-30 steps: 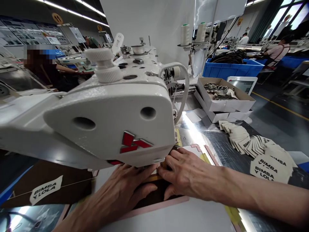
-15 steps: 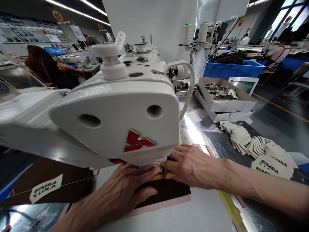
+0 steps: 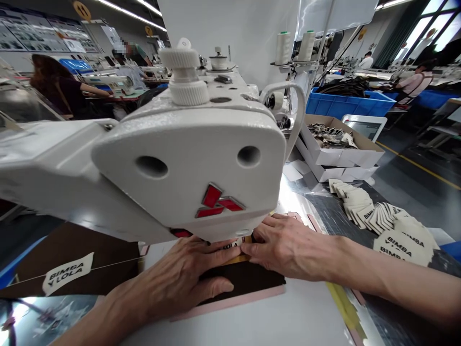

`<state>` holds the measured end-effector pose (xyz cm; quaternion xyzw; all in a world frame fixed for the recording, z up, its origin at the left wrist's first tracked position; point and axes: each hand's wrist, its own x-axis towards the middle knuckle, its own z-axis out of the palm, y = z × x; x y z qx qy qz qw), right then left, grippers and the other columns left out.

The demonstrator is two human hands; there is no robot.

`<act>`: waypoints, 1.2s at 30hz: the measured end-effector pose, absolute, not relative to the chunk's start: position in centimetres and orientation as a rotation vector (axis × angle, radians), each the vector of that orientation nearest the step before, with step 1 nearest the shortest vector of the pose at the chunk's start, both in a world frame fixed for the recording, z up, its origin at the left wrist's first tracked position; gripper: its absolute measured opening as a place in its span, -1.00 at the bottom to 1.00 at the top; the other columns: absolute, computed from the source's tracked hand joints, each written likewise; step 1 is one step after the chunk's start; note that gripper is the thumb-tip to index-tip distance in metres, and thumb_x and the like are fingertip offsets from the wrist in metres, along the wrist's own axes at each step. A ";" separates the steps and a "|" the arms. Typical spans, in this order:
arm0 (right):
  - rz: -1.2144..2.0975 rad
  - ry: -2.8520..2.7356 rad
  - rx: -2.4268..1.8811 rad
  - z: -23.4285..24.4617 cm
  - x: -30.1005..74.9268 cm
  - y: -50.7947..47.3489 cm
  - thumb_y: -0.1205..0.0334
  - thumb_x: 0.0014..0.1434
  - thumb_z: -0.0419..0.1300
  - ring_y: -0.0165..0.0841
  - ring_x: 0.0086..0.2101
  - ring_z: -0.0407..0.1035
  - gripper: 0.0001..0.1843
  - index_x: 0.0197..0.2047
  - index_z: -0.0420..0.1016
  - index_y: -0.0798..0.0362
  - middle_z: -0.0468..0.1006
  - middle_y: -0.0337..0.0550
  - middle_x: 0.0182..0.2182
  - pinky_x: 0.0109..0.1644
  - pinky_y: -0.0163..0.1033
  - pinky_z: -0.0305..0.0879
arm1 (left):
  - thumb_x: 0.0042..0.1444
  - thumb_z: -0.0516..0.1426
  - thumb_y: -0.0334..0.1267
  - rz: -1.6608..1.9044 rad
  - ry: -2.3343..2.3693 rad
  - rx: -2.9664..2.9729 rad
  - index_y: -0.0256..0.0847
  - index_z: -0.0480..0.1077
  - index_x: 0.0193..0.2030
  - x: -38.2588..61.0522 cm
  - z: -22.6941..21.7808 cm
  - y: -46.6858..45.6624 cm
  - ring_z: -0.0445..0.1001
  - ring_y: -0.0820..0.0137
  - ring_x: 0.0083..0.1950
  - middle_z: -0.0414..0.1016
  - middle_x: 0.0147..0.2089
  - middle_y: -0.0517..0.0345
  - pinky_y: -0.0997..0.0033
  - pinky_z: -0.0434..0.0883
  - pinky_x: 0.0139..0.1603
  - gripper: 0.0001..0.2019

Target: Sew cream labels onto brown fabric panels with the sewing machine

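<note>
A white industrial sewing machine head fills the middle of the view, with a red logo on its end. Under its front, a cream label printed "LOLA" lies on a dark brown panel with a pink edge. My left hand presses flat on the label and panel from the near left. My right hand comes in from the right, its fingertips pinching the label's edge. The needle and presser foot are hidden behind the machine.
A dark brown piece with a "BIMBA Y LOLA" label lies at left. A fanned pile of labels and a cardboard box sit at right. Behind are a blue crate, thread cones and co-workers.
The whole scene has shifted as my head turned, with the machine further right. The label's "LOLA" print now shows between my hands, which have barely moved.
</note>
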<state>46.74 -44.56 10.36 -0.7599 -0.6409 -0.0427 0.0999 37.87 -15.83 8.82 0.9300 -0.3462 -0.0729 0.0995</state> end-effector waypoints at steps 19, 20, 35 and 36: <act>-0.217 -1.962 -2.245 10.1 46.4 -44.6 0.11 0.60 0.06 -0.18 -0.16 0.36 -0.71 0.03 0.53 0.10 0.52 -0.03 -0.14 -0.10 -0.07 0.31 | 0.45 0.19 -0.07 -0.087 -1.112 2.653 0.18 0.08 0.59 38.5 9.3 -15.5 0.61 0.19 0.20 0.50 0.37 0.18 0.30 0.57 0.11 -0.35; -0.219 -1.945 -2.248 10.2 46.3 -44.9 0.08 0.60 0.05 -0.18 -0.19 0.36 -0.68 0.05 0.53 0.11 0.52 -0.05 -0.16 -0.14 -0.08 0.30 | 0.46 0.18 -0.05 -0.080 -1.105 2.648 0.19 0.10 0.59 38.5 9.2 -15.4 0.63 0.22 0.15 0.51 0.36 0.18 0.32 0.57 0.09 -0.37; -0.211 -1.561 -2.269 8.1 44.5 -54.5 0.24 0.57 0.10 -0.22 -0.20 0.47 -0.74 0.22 0.45 0.12 0.55 0.00 -0.11 -0.08 -0.07 0.41 | 0.42 0.23 -0.02 -0.101 -1.022 2.702 0.20 0.24 0.52 38.2 8.8 -15.1 0.65 0.16 0.15 0.42 0.43 0.21 0.20 0.57 0.18 -0.42; -0.225 -1.559 -2.250 7.8 44.7 -54.5 0.25 0.56 0.11 -0.22 -0.19 0.47 -0.74 0.22 0.46 0.12 0.56 0.00 -0.11 -0.07 -0.07 0.41 | 0.43 0.22 -0.02 -0.110 -1.019 2.710 0.22 0.22 0.53 38.2 8.7 -15.1 0.66 0.17 0.13 0.40 0.44 0.22 0.20 0.57 0.17 -0.41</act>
